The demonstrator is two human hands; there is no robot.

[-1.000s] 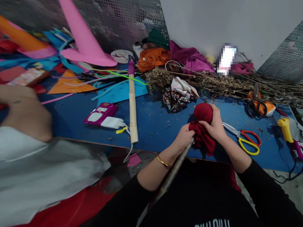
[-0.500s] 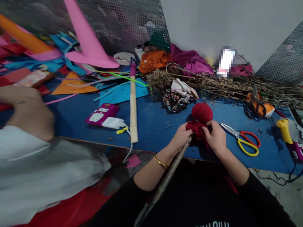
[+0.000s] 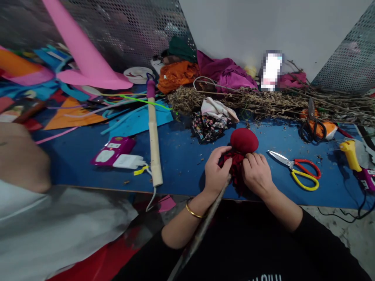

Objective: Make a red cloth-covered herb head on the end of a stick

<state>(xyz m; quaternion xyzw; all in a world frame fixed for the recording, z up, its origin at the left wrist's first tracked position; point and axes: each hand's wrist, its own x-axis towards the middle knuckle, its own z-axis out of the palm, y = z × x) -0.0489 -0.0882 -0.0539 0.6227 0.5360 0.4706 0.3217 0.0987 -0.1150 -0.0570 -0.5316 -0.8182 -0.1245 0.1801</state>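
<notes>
A round head of dark red cloth (image 3: 243,140) sits just above the table, its loose fabric gathered in a ruffle below a narrow neck. My left hand (image 3: 216,173) curls around the left side of that ruffle, thumb and forefinger on the cloth. On the other side, my right hand (image 3: 258,173) is closed on the fabric just under the ball, its fingertips hidden. A thin wooden stick (image 3: 205,224) runs from beneath the gathered cloth down past my left wrist. Scissors (image 3: 295,168) with one red and one yellow handle lie open to the right.
Dried stalks (image 3: 258,101) and crumpled cloths (image 3: 178,76) line the back. A bamboo stick (image 3: 154,144) and purple box (image 3: 113,150) lie left; dark shears (image 3: 313,125) and a yellow glue gun (image 3: 350,156) are right. Another person's arm (image 3: 23,160) rests at far left.
The camera view has turned slightly right. My right fingers have gone from a pinch to curling over the gathered cloth, and my left fingers have opened a little around it.
</notes>
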